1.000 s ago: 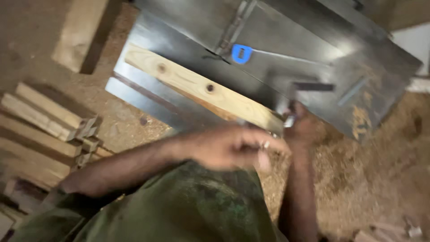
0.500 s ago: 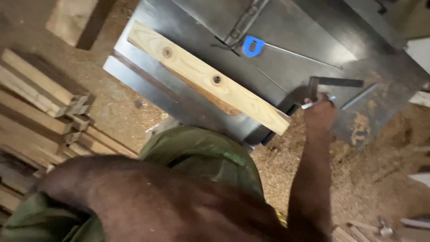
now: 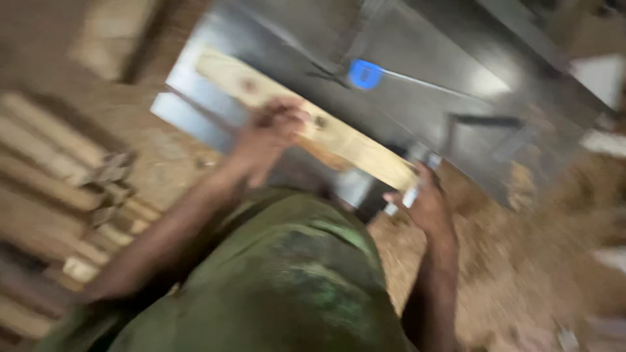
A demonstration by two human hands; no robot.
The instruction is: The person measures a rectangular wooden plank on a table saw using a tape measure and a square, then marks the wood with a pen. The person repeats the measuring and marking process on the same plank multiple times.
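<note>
A pale wooden plank (image 3: 352, 146) with dark knots lies slantwise on a dark metal machine table (image 3: 417, 85). My left hand (image 3: 267, 133) is closed on the plank near its middle. My right hand (image 3: 420, 199) is at the plank's near end, by the table's edge, and holds a small silver pen-like object (image 3: 411, 194). The frame is blurred, so the exact grips are hard to make out. A dark metal try square (image 3: 482, 124) rests on the table beyond my right hand. My green shirt fills the lower middle.
A blue tag-shaped piece (image 3: 365, 73) sits on the table top. Stacked wooden battens (image 3: 59, 169) lie on the floor at the left. Sawdust (image 3: 521, 261) covers the floor at the right. A thick timber block (image 3: 114, 39) lies at the upper left.
My left arm has swung up from in front of the camera and its hand has gripped the plank. My right hand has drawn back from the try square to the plank's near end.
</note>
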